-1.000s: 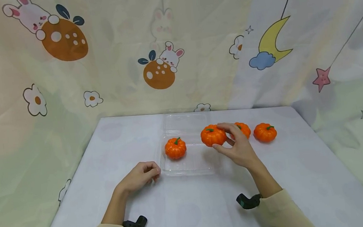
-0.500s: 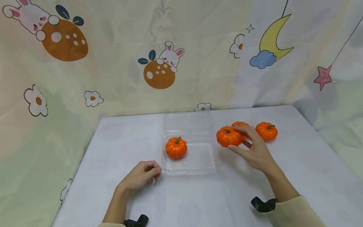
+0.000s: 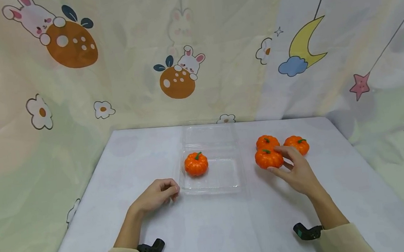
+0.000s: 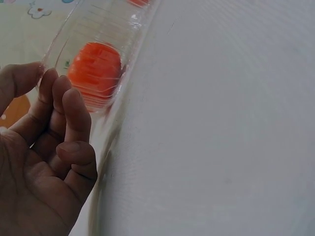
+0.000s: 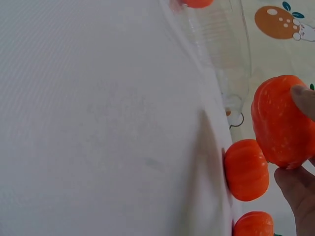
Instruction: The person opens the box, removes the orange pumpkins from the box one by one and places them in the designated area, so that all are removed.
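Note:
A clear plastic clamshell box (image 3: 224, 176) lies on the table with its lid (image 3: 208, 135) folded back away from me. One small orange toy pumpkin (image 3: 196, 164) with a green stem sits in its left half. At the box's near left corner, my left hand (image 3: 157, 194) pinches the rim between thumb and fingertip; the left wrist view shows this hand (image 4: 47, 152) close up. My right hand (image 3: 297, 171) grips another pumpkin (image 3: 268, 159) from its right side, thumb below. In the right wrist view this pumpkin (image 5: 281, 120) is raised off the table.
Two more orange pumpkins stand on the white table (image 3: 214, 229) to the right of the box: one pumpkin (image 3: 266, 141) just behind the held one, another pumpkin (image 3: 296, 145) farther right. A printed cloth (image 3: 128, 68) hangs behind the table's far edge.
My right hand has carried its pumpkin from over the box's right side to the right and slightly nearer, in front of the standing pumpkins. The left hand stays at the box corner.

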Demonstrator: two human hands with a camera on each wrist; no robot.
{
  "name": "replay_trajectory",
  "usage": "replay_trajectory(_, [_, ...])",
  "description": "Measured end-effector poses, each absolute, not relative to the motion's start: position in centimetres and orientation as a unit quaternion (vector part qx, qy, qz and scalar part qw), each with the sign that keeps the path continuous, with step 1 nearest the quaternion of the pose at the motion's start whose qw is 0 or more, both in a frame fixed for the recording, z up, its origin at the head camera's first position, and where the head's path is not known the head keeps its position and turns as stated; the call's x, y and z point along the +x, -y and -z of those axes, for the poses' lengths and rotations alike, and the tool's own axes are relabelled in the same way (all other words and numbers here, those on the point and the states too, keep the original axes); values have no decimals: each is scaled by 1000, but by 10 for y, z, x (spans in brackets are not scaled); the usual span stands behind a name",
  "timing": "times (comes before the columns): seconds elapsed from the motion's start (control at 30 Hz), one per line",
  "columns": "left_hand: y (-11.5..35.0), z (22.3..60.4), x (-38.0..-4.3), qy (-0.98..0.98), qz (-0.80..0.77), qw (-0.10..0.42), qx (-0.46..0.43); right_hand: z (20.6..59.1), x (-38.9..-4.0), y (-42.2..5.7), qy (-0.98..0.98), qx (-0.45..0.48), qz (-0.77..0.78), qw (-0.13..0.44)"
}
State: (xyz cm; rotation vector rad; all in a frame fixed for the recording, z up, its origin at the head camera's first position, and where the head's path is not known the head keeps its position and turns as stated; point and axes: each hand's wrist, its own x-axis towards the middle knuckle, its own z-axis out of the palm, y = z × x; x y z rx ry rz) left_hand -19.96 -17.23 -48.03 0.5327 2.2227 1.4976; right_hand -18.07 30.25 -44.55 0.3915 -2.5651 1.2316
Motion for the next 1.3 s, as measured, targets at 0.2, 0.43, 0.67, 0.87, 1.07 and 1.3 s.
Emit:
replay_trajectory(0.2, [174,480,-198,-795,-536,204,196,455,-176,-312,894,125,-412,126])
replay_trajectory(0.43, [176,477,-199,-799,-535,194,194,461,-177,-321,901,108,-404,115])
replay_trajectory(0.67, [177,479,-201,-800,-535,197,190,469,-179,-327,905,92,-403,95])
replay_trajectory(0.87, [175,480,-201,-796,-539,198,193,470,-178,-329,911,80,-396,86])
replay_trajectory(1.07, [176,482,-202,-793,-541,200,193,473,-181,-332,914,73,-391,76])
replay_trajectory(1.3, [177,482,-204,-790,-544,199,202,475,-182,-332,916,83,-387,73])
